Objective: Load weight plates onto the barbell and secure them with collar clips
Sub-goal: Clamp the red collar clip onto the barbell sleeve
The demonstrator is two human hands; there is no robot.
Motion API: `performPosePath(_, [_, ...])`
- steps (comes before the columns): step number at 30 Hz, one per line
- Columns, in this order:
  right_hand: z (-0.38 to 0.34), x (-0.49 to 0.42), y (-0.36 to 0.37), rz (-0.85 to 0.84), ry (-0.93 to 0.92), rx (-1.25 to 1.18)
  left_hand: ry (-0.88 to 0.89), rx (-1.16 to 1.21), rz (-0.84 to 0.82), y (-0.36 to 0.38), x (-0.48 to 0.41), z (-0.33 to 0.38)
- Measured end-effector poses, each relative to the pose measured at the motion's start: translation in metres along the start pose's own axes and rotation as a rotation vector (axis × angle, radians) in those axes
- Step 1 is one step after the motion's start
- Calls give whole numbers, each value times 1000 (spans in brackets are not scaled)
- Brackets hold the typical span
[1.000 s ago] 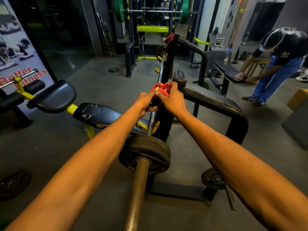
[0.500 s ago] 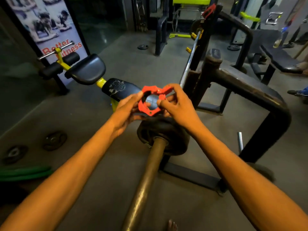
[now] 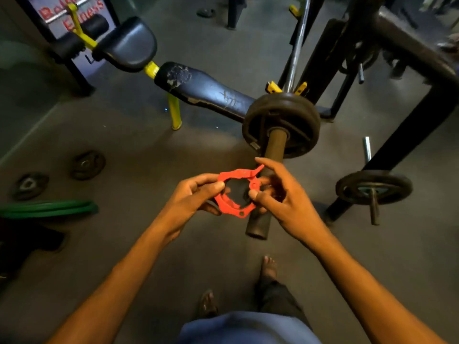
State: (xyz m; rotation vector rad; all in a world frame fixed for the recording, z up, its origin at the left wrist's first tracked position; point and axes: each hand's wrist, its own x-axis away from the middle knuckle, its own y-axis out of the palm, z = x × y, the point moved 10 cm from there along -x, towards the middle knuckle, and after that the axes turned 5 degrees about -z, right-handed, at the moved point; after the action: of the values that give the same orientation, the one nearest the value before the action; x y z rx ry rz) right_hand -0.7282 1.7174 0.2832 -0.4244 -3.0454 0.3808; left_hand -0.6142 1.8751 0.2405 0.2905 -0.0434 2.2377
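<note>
Poster [image 3: 72, 11] at upper left: red lettering, cut off by the frame edge and crossed by a yellow-handled bar, not legible as whole words.

Red collar clip [image 3: 237, 174]: plastic ring with a faceted outline, lever tab sticking up toward the right, small rivet hole at the lower edge. Held mid-frame, above the floor, overlapping the left side of the barbell sleeve [image 3: 274, 147] near its free end. Cannot tell whether around the sleeve or just beside it.

Left hand [image 3: 196, 194]: thumb and curled fingers pinching the ring's left rim. Right hand [image 3: 285, 202]: thumb and fingertips pinching the right rim by the lever, index finger extended over the sleeve.

Dark weight plate [image 3: 298, 115] seated on the sleeve, up against the inner stop, well apart from the clip.

Black padded bench [image 3: 206, 90] on a yellow frame behind. Two small plates [image 3: 87, 165] flat on the floor at left.
</note>
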Motion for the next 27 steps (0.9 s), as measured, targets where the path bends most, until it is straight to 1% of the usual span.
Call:
performPosePath(6, [8,74,31,54,68,132,-42,48,-161,15,47,-49])
performPosePath(11, [19,109,37,113,114,205,-67,57,-233,39,56,-74])
performPosePath(17, [32,117,32,203,112,323,-33,-53,-231,56,45,-81])
performPosePath(21, [37,112,32,210,59,370,-11,-87,-198,57,37,-85])
performPosePath(23, [39,108,29,239,19,373,-3,-99,-174,58,33,-83])
performPosePath(25, [43,100,21,300,9,368,2,-84,-158,59,26,-80])
performPosePath(27, [49,96,9,430,70,328,5,-79,-110,57,14,-75])
